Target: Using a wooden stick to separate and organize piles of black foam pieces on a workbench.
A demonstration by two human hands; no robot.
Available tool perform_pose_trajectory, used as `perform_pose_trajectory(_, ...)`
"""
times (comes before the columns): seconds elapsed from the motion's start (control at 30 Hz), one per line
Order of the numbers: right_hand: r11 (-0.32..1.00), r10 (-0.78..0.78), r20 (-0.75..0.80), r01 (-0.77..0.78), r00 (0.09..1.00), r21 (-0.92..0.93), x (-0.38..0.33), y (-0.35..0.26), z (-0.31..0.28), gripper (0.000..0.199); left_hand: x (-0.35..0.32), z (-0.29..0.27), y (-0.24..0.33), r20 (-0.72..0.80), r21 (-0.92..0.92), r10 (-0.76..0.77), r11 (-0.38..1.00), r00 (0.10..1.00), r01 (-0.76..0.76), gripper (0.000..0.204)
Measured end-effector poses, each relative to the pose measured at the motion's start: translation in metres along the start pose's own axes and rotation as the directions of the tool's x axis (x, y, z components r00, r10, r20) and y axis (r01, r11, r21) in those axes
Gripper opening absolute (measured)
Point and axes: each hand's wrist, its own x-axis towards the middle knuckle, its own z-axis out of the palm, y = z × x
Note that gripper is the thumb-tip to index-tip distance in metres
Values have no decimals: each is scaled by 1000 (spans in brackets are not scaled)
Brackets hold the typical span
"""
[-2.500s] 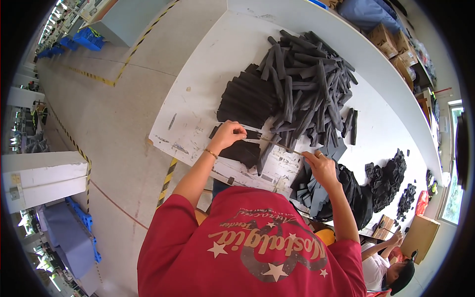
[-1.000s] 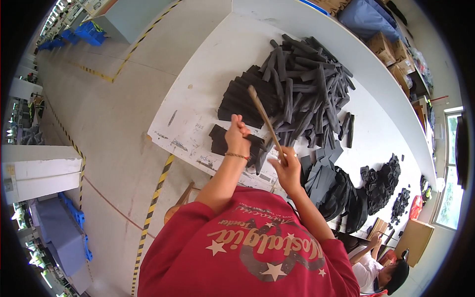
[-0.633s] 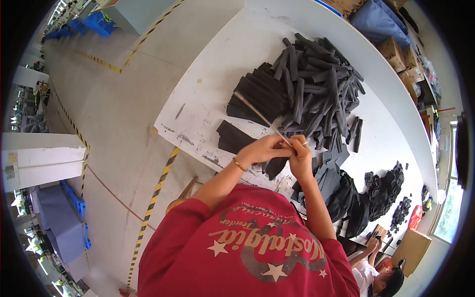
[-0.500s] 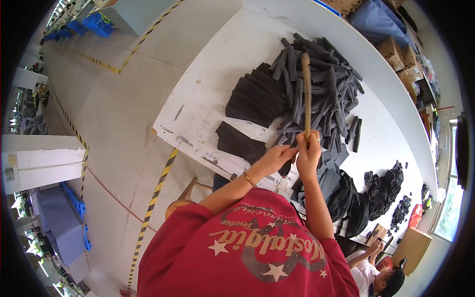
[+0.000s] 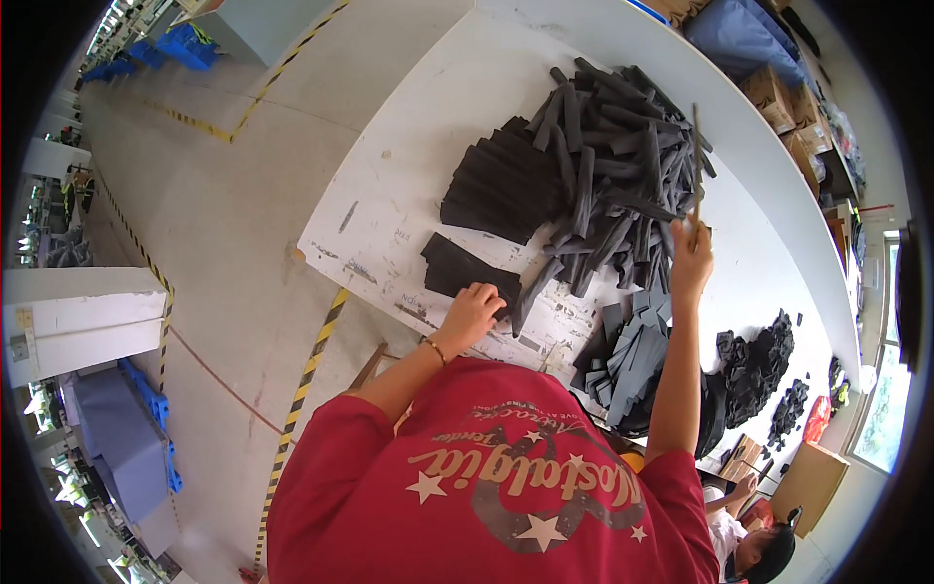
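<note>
My right hand is closed round the lower end of a long, thin wooden stick, raised at the right side of the pile. My left hand has its fingers bent together on the near edge of a flat black fabric piece close to the table's front edge. Beside those fingers lies a narrow black strip, slanting toward the pile. Farther off, several black pieces fan out in an overlapping stack. To its right is a heap of black tube-like strips.
The white table has a raised rim along its far right. Flat dark grey pieces and crumpled black scraps lie to the right. Another person sits at lower right. Cardboard boxes stand beyond the rim.
My hands, together at the stick's lower end before, are now apart. The right hand has carried the stick rightward; the left has come down to the flat black piece. A strip now lies beside it.
</note>
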Motion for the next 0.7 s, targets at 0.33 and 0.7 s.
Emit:
perform_pose_trajectory(0.33,907,-366,564,419,740,40,-129,30,-37,19,28,-31,-32,-19,-91,149,984,989,-150,7)
perform_pose_trajectory(0.7,883,-367,637,470,678,9,-133,26,-38,17,42,-50,-23,5,-155,67,986,998,-65,9)
